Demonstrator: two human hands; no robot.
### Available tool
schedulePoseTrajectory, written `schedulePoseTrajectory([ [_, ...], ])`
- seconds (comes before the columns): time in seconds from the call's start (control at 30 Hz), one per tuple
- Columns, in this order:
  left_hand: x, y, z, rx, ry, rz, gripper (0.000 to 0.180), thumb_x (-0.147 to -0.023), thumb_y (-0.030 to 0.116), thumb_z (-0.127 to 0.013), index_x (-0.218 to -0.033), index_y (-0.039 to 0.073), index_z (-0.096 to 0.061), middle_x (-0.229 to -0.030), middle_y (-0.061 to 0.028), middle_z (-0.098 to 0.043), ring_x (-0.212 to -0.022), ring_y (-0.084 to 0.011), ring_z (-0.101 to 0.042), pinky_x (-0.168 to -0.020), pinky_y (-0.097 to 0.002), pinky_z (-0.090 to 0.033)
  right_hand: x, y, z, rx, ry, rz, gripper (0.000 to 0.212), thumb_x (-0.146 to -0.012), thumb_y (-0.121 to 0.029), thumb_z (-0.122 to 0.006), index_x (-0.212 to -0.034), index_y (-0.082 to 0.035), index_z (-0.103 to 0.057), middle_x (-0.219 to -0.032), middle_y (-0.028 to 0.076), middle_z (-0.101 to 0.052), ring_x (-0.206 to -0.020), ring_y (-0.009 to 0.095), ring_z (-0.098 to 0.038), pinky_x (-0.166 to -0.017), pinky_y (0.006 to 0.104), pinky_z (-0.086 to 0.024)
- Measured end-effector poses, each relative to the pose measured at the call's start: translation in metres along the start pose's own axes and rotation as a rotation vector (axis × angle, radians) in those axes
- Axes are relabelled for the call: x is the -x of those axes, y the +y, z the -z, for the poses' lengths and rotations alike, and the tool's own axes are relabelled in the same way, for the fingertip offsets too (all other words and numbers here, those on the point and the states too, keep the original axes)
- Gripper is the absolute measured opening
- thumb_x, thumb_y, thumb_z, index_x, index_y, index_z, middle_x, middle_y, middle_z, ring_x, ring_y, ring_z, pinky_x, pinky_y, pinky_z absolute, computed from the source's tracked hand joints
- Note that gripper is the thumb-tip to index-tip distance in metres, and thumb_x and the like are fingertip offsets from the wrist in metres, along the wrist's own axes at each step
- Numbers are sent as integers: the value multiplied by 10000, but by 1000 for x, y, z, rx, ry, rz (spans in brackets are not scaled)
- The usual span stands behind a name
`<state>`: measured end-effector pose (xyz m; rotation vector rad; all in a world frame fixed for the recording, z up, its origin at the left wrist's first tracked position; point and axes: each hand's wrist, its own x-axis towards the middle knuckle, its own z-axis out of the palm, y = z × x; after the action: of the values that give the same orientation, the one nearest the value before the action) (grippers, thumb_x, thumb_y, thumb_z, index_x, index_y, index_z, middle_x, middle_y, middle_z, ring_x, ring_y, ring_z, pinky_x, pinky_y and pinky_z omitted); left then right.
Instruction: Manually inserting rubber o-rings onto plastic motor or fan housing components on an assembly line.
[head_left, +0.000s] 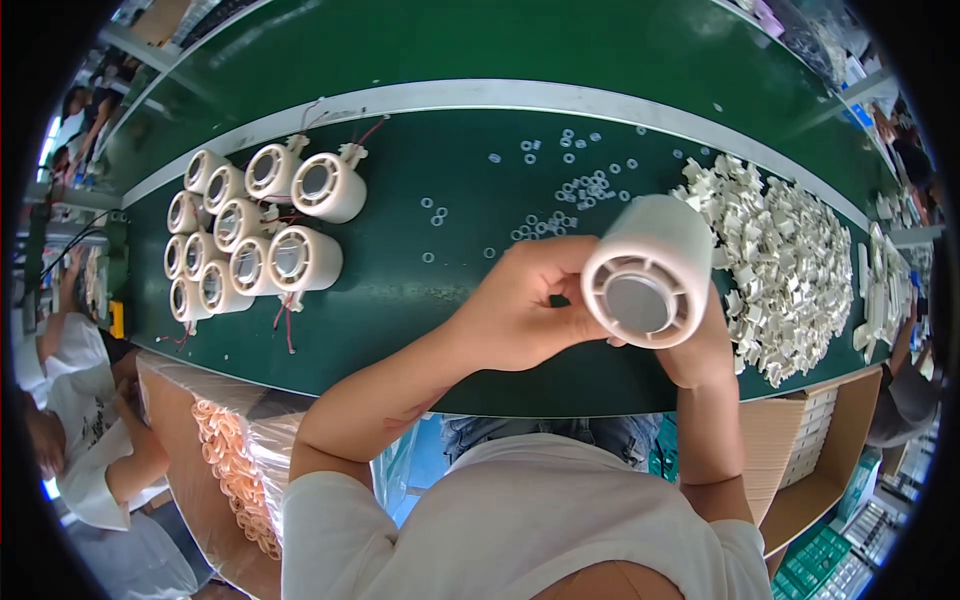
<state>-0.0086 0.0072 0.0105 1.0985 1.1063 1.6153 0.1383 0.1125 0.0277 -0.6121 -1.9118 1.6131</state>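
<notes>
A white cylindrical motor housing (pixel 690 235) is held up in front of me, tilted so that its end with a slotted ring and a round grey metal disc faces up at me. My left hand (pixel 530 305) is closed at the housing's left side, with the thumb bent in toward its lower rim. Behind and to the right of the housing is my right hand (pixel 700 345), closed against it; most of its fingers are hidden. Small clear rings (pixel 585 190) lie scattered on the green table (pixel 400 330) beyond my left hand.
At the left stand several similar white housings (pixel 320 260) with red wires. A heap of small white plastic parts (pixel 790 265) covers the right side. Below the table edge are a box of orange rings (pixel 225 460) and an open cardboard box (pixel 835 450). A person (pixel 90 420) sits at far left.
</notes>
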Motion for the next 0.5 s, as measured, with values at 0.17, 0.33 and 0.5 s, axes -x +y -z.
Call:
schedulePoseTrajectory([
  [0.17,4,28,17,-479,-109,168,262,-726,114,-697,-957,35,-604,-799,-56,-622,-618,-186,-553,-557,-265,-431,-16,-31,-9,717,-132,419,477,-656,-69,-762,-1107,-147,-630,-1067,84,-579,-844,171,-622,-620,236,-530],
  [0.33,9,56,51,-1235,371,80,429,-680,173,-746,-1066,60,-597,-880,-92,-617,-735,-216,-565,-700,-286,-449,-92,-24,0,743,-270,279,680,-571,-77,-783,-1206,-148,-549,-1059,93,-566,-884,235,-593,-778,326,-486],
  [0.5,27,44,109,-1717,809,298,546,-649,244,-757,-1147,108,-580,-1031,-99,-606,-998,-310,-497,-862,-455,-339,-246,65,105,1006,137,134,542,-755,-278,-698,-1229,-109,-498,-1090,155,-555,-923,302,-578,-825,369,-461],
])
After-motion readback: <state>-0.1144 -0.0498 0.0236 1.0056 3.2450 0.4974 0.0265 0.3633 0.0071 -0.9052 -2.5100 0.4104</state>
